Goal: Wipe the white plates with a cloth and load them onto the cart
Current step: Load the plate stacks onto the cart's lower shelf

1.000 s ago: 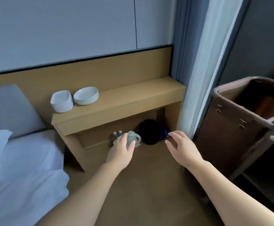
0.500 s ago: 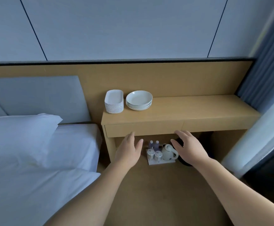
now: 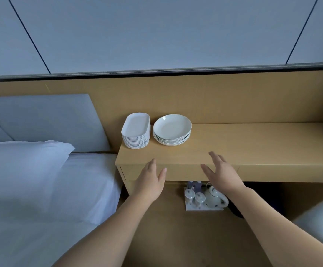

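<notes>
The view has swung off the cart, which is no longer in sight, and squared up on the wooden tabletop [image 3: 253,147], now much nearer than a second ago; both hands have risen from the low shelf level to its front edge; that reads as the approach to the first plate, with no wiping begun and no cloth visible anywhere. The left hand [image 3: 149,182] and right hand [image 3: 222,174] hover bare, each grip spread and holding nothing. The stack of round plates [image 3: 172,130] sits at the tabletop's left end, the stack of oblong plates [image 3: 136,132] just left of it, near but seemingly not touching. Below the tabletop stands a tray with a kettle [image 3: 213,198] and what look like upturned glasses; left of the tabletop lies the bed [image 3: 41,189], its pillow [image 3: 22,157] against a grey headboard; behind runs a wood panel under a pale wall.
</notes>
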Action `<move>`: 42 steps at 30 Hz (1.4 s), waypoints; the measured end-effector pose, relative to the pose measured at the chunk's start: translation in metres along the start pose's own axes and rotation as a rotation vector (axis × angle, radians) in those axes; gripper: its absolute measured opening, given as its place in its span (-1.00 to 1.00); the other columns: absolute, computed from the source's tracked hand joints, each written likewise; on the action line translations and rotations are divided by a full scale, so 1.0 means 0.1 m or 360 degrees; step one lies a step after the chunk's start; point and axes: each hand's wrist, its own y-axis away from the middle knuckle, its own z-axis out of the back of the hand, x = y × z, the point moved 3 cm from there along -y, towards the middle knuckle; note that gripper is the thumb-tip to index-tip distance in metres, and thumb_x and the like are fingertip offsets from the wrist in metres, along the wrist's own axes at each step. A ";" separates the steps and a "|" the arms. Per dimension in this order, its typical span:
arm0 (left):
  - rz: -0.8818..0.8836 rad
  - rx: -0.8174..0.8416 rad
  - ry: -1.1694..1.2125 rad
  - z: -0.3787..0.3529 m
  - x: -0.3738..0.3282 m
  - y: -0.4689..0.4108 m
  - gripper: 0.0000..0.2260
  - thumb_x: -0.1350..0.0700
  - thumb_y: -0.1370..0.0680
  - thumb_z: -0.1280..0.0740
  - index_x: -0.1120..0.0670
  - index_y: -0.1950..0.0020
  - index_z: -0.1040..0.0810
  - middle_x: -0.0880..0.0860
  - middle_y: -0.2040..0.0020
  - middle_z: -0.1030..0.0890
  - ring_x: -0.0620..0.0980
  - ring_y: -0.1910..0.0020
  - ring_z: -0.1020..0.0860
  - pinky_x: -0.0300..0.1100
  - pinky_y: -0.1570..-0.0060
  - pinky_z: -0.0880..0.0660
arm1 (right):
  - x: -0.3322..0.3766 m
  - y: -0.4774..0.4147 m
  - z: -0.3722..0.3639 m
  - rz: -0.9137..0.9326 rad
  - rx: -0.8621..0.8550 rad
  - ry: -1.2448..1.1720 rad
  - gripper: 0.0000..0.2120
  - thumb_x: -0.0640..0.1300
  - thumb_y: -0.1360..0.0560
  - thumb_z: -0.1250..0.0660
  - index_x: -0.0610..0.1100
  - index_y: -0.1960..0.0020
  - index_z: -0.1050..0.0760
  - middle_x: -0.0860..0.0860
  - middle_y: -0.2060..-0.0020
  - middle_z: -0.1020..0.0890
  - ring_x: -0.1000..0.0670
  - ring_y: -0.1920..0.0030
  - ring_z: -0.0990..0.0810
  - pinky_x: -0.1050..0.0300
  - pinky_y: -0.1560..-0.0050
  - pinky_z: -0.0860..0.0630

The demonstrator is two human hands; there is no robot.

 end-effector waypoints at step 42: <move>0.0440 -0.0032 0.0490 -0.85 0.54 -3.21 -0.22 -0.08 -0.49 -0.35 -0.03 -0.55 0.05 -0.06 -0.47 -0.21 -0.05 -0.45 -0.22 -0.06 -0.44 -0.24 | -0.58 -3.65 -1.21 -0.0494 0.0295 -0.0737 -0.43 0.08 -0.57 -0.25 0.17 -0.52 -0.11 0.12 -0.23 -0.51 -0.01 -0.20 -0.49 0.12 -0.11 -0.41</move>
